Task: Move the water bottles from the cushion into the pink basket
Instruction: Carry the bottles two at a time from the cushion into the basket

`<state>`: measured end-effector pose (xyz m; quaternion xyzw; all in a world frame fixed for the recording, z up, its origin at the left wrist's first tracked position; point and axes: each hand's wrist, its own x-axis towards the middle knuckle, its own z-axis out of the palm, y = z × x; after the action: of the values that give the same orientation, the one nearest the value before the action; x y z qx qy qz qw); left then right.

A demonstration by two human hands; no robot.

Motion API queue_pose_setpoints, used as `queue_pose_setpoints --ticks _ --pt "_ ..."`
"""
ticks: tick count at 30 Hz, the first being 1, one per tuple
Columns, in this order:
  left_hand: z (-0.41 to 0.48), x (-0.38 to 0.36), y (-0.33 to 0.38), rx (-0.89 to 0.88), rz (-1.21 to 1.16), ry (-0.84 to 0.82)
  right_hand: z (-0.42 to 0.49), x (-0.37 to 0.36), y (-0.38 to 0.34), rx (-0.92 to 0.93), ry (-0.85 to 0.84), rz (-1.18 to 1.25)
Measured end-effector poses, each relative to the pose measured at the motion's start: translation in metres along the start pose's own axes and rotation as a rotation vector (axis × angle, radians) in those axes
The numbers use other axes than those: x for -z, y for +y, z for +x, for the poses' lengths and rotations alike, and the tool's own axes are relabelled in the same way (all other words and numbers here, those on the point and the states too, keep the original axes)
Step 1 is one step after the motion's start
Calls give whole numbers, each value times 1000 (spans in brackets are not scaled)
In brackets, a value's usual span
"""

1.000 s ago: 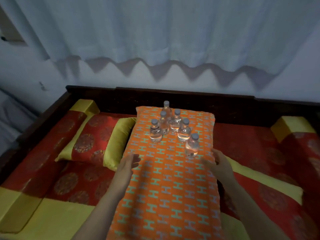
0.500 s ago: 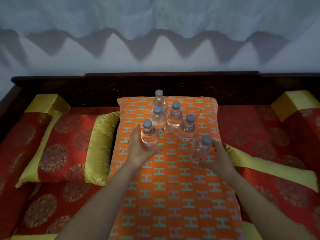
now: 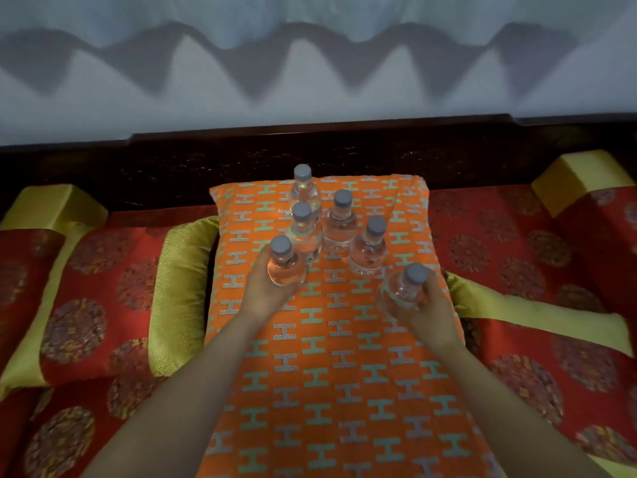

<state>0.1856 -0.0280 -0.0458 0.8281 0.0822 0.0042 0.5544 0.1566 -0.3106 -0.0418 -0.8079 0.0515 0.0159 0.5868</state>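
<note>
One long orange cushion (image 3: 344,374) with a teal and grey H pattern runs from the near edge to the far dark wooden backrest (image 3: 206,160), lying on a red bench cover (image 3: 551,339) with round motifs. To its left, touching its edge, sits a red pillow (image 3: 86,305) with gold-green ends; a yellow-green band (image 3: 534,308) pokes out from under the cushion on the right. Yellow bolsters sit at the far left (image 3: 51,205) and far right (image 3: 579,174) corners. Pale curtain (image 3: 310,15) hangs above, throwing a scalloped shadow on the wall.

Six small clear water bottles with grey caps stand on the far half of the cushion. Four of them (image 3: 339,220) are clustered upright, close together and untouched. The left hand (image 3: 265,291) is wrapped around the near-left bottle (image 3: 284,267), fingers closed on its body, the bottle upright. The right hand (image 3: 431,305) grips the near-right bottle (image 3: 403,288), which tilts with its cap leaning to the right; whether its base touches the cushion I cannot tell. The pink basket is out of view.
</note>
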Motion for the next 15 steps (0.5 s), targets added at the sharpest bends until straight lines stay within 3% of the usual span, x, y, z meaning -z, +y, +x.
queue_pose_setpoints --ticks 15 --pt "-50 38 48 -37 -48 -48 -32 35 -52 -3 52 8"
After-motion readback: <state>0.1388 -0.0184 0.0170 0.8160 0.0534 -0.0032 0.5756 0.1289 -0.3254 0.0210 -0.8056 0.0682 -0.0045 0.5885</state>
